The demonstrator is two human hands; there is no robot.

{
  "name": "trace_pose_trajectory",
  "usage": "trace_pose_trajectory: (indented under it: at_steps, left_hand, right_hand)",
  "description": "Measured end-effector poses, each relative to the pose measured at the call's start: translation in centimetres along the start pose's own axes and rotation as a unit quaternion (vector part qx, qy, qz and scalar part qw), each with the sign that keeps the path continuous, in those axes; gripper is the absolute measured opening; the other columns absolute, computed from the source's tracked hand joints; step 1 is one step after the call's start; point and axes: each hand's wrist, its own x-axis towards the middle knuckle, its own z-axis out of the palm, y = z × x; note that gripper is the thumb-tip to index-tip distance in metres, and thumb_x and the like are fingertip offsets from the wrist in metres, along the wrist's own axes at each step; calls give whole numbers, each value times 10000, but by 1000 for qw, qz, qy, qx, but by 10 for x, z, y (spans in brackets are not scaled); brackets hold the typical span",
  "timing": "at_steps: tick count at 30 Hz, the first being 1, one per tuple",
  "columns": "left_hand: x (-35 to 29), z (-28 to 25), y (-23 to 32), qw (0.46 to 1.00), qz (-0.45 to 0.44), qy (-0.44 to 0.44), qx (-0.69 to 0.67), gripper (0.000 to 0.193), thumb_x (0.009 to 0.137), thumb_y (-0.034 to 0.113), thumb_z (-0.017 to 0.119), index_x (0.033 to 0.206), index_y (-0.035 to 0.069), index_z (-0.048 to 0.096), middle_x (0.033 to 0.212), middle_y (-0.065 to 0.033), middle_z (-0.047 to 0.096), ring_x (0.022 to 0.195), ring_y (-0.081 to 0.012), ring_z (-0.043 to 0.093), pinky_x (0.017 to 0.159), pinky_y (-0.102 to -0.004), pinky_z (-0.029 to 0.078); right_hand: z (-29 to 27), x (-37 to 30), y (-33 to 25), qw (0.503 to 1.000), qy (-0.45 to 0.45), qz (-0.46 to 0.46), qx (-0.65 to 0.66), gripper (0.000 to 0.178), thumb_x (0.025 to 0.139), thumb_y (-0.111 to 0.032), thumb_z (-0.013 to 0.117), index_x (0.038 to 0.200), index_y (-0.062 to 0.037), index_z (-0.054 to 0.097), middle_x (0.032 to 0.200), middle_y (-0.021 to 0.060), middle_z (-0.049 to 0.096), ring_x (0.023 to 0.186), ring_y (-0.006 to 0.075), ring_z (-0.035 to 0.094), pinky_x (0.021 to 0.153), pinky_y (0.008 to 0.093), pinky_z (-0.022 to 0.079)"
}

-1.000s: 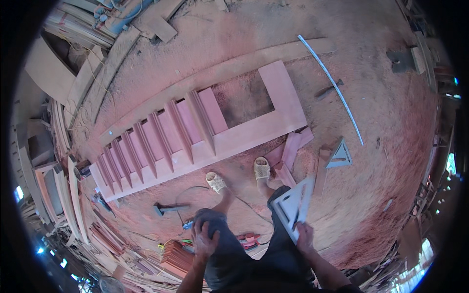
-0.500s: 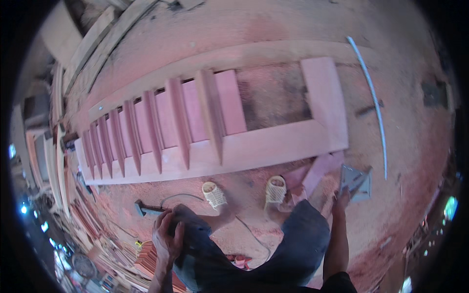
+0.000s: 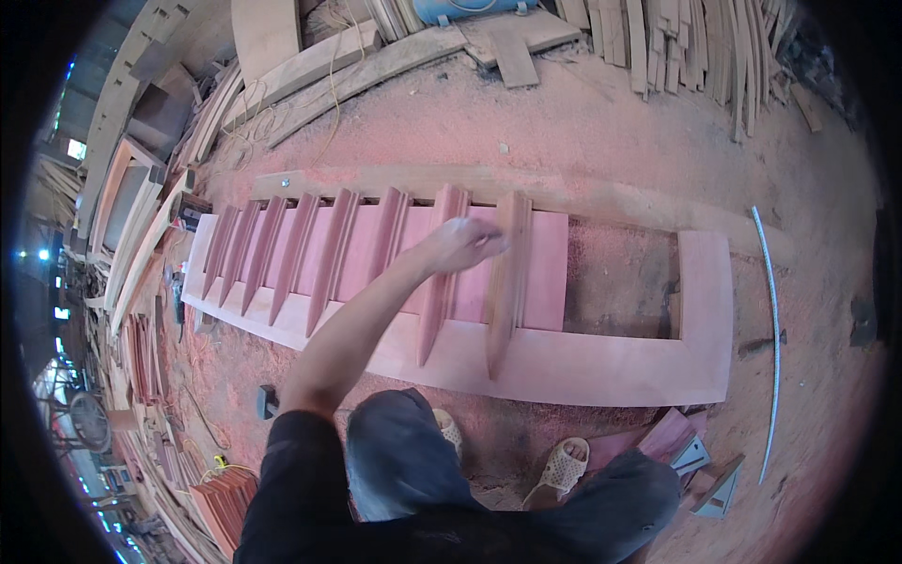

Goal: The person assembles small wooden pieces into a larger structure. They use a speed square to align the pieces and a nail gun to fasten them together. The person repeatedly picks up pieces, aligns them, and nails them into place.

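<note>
My left hand is stretched forward over a long wooden frame that lies on the dusty ground. It hovers at the two rightmost moulded slats, by the end slat. Motion smears its fingers, which look bent; whether they hold anything does not show. Several such slats cross the frame side by side over pinkish panels. The frame's right part has an opening with bare ground beneath. My right hand is out of view. Near my right knee lie metal-edged triangular set squares and pinkish board pieces.
A long pale blue strip lies right of the frame. A dark tool head shows left of my knee. Planks and stacked battens line the far side, with a blue container. Reddish strips are piled at lower left.
My left hand has left my left knee and reached forward over the slats. My right hand has gone from beside the set square and out of view. The view has tilted up and turned.
</note>
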Motion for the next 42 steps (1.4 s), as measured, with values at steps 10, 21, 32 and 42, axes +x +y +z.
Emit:
trace_pose_trajectory:
  at_steps: [10,21,32,42]
  left_hand:
    - [96,74,-57,980,-132,150,-9,711,1030,574,650,1444,2,572,1252,-320,722,1147,-470,724,975,-547,568]
    - [120,54,-72,979,-191,21,67,1034,925,841,538,1589,49,513,1441,-324,662,1369,-452,641,1162,-525,493]
    - [140,44,-102,990,-105,-43,-80,832,995,692,627,1473,13,668,1424,-229,708,1397,-341,628,1183,-415,459]
    - [106,1,-33,989,-91,-33,-115,527,1050,481,663,1257,-1,713,1069,-56,710,1068,-127,646,890,-283,532]
  right_hand:
    - [106,-212,-301,597,-545,-512,-290,486,1003,-394,774,1312,-23,720,1329,206,733,1050,386,762,929,440,590]
    - [280,-382,-137,833,-331,262,357,935,1080,-740,473,1682,-38,336,1633,164,470,1501,331,455,1265,523,355]
    - [298,-389,-129,848,-239,211,424,647,1104,-419,634,1532,55,528,1540,153,587,1371,260,582,1175,383,454]
    - [286,-382,-117,828,-302,243,405,558,1060,-347,751,1427,66,670,1396,146,709,1265,231,662,1130,362,494]
